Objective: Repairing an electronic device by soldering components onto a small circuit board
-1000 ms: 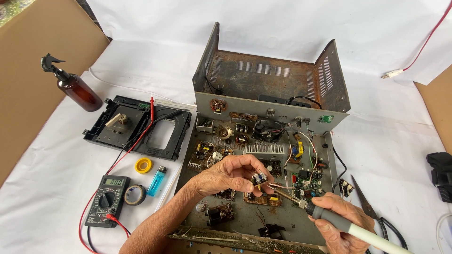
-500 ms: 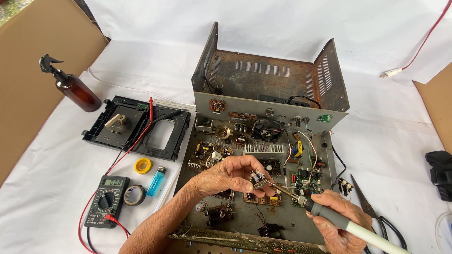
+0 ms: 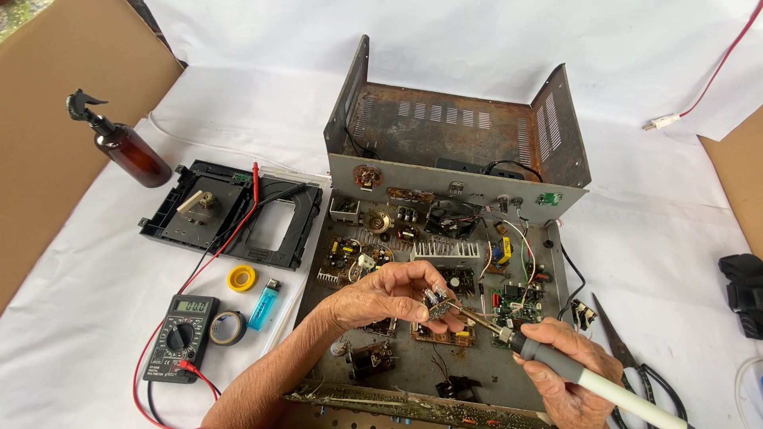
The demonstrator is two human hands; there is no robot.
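Rusty chassis (image 3: 461, 135) behind; left hand (image 3: 381, 298) pinches a small component (image 3: 436, 303), right hand (image 3: 568, 373) grips soldering iron (image 3: 556, 367), multimeter (image 3: 181, 338) leftward.

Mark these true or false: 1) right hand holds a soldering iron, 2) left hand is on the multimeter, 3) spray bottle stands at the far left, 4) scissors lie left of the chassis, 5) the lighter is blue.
1) True. The right hand grips the soldering iron, tip aimed at the small component.
2) False. The left hand pinches that small component over the open chassis; the multimeter lies untouched on the white cloth.
3) True. The brown spray bottle stands upright at far left.
4) False. The scissors lie right of the chassis, by the right hand.
5) True. The blue lighter lies beside the yellow tape roll.
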